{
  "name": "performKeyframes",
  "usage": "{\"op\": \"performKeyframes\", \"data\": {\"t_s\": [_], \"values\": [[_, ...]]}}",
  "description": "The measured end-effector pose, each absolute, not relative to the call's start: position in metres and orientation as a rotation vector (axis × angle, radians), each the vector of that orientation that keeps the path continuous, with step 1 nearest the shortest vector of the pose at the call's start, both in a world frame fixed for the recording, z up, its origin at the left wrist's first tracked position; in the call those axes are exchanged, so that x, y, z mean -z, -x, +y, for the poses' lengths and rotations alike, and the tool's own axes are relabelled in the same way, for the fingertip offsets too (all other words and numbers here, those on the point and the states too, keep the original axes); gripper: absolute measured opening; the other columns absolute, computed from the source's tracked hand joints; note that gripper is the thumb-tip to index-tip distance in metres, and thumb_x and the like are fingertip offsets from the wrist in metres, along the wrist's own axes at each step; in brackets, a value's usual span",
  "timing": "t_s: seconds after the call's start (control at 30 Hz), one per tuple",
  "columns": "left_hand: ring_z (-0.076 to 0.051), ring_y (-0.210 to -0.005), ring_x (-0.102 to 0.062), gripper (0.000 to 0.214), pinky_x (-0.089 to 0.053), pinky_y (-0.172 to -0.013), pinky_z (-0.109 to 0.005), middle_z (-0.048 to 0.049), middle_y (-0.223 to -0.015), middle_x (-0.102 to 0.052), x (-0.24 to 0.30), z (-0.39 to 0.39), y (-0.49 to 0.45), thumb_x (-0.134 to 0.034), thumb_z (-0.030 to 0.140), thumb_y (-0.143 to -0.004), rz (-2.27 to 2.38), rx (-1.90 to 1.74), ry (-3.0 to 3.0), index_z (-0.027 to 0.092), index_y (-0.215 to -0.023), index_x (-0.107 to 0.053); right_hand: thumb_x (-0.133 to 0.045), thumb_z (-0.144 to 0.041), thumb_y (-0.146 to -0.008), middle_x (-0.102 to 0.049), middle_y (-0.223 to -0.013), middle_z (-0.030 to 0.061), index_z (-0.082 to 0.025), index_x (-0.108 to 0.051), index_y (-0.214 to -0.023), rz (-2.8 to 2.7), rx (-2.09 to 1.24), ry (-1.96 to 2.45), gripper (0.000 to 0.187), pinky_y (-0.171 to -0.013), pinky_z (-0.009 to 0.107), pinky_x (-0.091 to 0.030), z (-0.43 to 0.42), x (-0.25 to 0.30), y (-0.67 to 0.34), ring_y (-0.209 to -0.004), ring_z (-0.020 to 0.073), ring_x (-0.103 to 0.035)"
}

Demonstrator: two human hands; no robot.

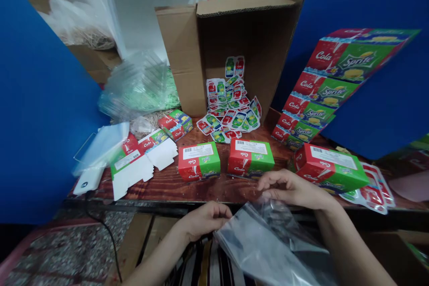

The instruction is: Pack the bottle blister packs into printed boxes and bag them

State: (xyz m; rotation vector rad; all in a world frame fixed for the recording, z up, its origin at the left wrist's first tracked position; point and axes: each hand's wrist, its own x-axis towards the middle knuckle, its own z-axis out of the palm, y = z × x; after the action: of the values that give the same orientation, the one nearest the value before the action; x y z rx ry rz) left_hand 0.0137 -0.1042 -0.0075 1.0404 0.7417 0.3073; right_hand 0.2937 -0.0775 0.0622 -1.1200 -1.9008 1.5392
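A clear plastic bag (264, 241) lies across my lap below the table edge. My left hand (204, 219) is closed, its fingers curled against the bag's left edge. My right hand (291, 187) pinches the bag's upper edge just in front of the table. On the wooden table (167, 187) right behind my hands stand two red and green Cola/Sprite boxes (199, 161) (250, 157). A third such box (330, 168) lies tilted to the right.
An open cardboard carton (187, 53) on its side spills several small drink-print packets (231, 111). Flat box blanks (140, 161) and clear plastic bags (140, 85) lie at left. Printed box sheets (331, 80) lean on the blue wall at right. A cable (107, 232) hangs at left.
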Motion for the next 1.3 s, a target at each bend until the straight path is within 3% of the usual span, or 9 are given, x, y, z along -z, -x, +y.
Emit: {"op": "performKeyframes", "data": {"t_s": [0.1, 0.2, 0.3, 0.37, 0.63, 0.8, 1.03, 1.17, 1.3], "values": [[-0.007, -0.054, -0.045, 0.042, -0.034, -0.053, -0.020, 0.0025, -0.065, -0.054, 0.006, -0.101, -0.014, -0.075, 0.052, -0.066, 0.717, -0.291, -1.101, 0.013, -0.075, -0.061, -0.063, -0.043, -0.085, -0.067, -0.091, 0.0070, -0.019, -0.064, -0.098, -1.877, -0.885, 1.262, 0.027, -0.074, 0.032, -0.051, -0.063, -0.068, -0.290, -0.081, 0.0195, -0.061], [-0.008, -0.054, -0.046, 0.042, -0.035, -0.054, -0.021, 0.0035, -0.064, -0.053, 0.001, -0.101, -0.021, -0.071, 0.053, -0.069, 0.702, -0.231, -1.189, 0.014, -0.075, -0.058, -0.071, -0.052, -0.073, -0.056, -0.125, 0.0123, -0.024, -0.055, -0.125, -2.119, -0.351, 1.339, 0.061, -0.096, 0.047, -0.041, -0.035, -0.070, -0.280, -0.114, 0.0322, -0.051], [-0.008, -0.056, -0.046, 0.038, -0.035, -0.054, -0.021, 0.0039, -0.064, -0.052, -0.003, -0.104, -0.029, -0.067, 0.051, -0.074, 0.717, -0.220, -1.268, 0.014, -0.076, -0.057, -0.079, -0.058, -0.058, -0.045, -0.138, 0.0167, -0.023, -0.038, -0.143, -2.432, -0.154, 1.480, 0.101, -0.100, 0.056, -0.034, -0.008, -0.062, -0.272, -0.124, 0.0409, -0.041], [-0.008, -0.056, -0.046, 0.035, -0.035, -0.054, -0.020, 0.0040, -0.064, -0.052, -0.004, -0.107, -0.030, -0.064, 0.049, -0.077, 0.719, -0.215, -1.298, 0.015, -0.078, -0.057, -0.080, -0.055, -0.056, -0.049, -0.132, 0.0195, -0.019, -0.033, -0.146, -2.509, -0.119, 1.589, 0.108, -0.097, 0.057, -0.036, 0.003, -0.055, -0.270, -0.118, 0.0418, -0.045], [-0.008, -0.055, -0.050, 0.037, -0.038, -0.054, -0.020, 0.0036, -0.064, -0.053, -0.007, -0.107, -0.013, -0.062, 0.051, -0.079, 0.668, -0.236, -1.275, 0.015, -0.077, -0.054, -0.078, -0.053, -0.059, -0.053, -0.120, 0.0124, -0.020, -0.038, -0.143, -2.171, -0.268, 1.541, 0.099, -0.095, 0.048, -0.042, -0.012, -0.041, -0.296, -0.110, 0.0341, -0.051], [-0.009, -0.058, -0.053, 0.039, -0.040, -0.057, -0.021, 0.0027, -0.066, -0.055, -0.015, -0.103, -0.014, -0.062, 0.054, -0.079, 0.585, -0.238, -1.247, 0.015, -0.076, -0.054, -0.081, -0.049, -0.059, -0.051, -0.130, 0.0096, -0.022, -0.041, -0.139, -1.603, -0.643, 1.411, 0.093, -0.101, 0.043, -0.040, -0.039, -0.014, -0.307, -0.117, 0.0294, -0.051], [-0.008, -0.055, -0.051, 0.043, -0.042, -0.057, -0.022, 0.0021, -0.066, -0.056, -0.018, -0.102, -0.025, -0.063, 0.057, -0.077, 0.590, -0.200, -1.214, 0.016, -0.077, -0.053, -0.082, -0.046, -0.062, -0.057, -0.125, 0.0116, -0.026, -0.031, -0.137, -1.178, -1.078, 1.173, 0.093, -0.091, 0.041, -0.049, -0.069, 0.048, -0.299, -0.109, 0.0266, -0.059], [-0.008, -0.055, -0.051, 0.043, -0.042, -0.056, -0.021, 0.0016, -0.066, -0.057, -0.023, -0.102, -0.030, -0.061, 0.058, -0.078, 0.592, -0.204, -1.219, 0.016, -0.078, -0.052, -0.084, -0.045, -0.057, -0.050, -0.132, 0.0131, -0.025, -0.029, -0.138, -1.304, -1.025, 1.265, 0.100, -0.096, 0.042, -0.046, -0.083, 0.047, -0.306, -0.116, 0.0275, -0.054], [-0.008, -0.054, -0.049, 0.039, -0.041, -0.054, -0.020, 0.0019, -0.067, -0.055, -0.036, -0.104, -0.038, -0.057, 0.055, -0.081, 0.602, -0.203, -1.296, 0.016, -0.080, -0.052, -0.077, -0.039, -0.070, -0.035, -0.145, 0.0114, -0.029, -0.031, -0.140, -1.380, -0.550, 1.250, 0.084, -0.109, 0.049, -0.031, -0.108, 0.011, -0.303, -0.131, 0.0299, -0.039]]}}
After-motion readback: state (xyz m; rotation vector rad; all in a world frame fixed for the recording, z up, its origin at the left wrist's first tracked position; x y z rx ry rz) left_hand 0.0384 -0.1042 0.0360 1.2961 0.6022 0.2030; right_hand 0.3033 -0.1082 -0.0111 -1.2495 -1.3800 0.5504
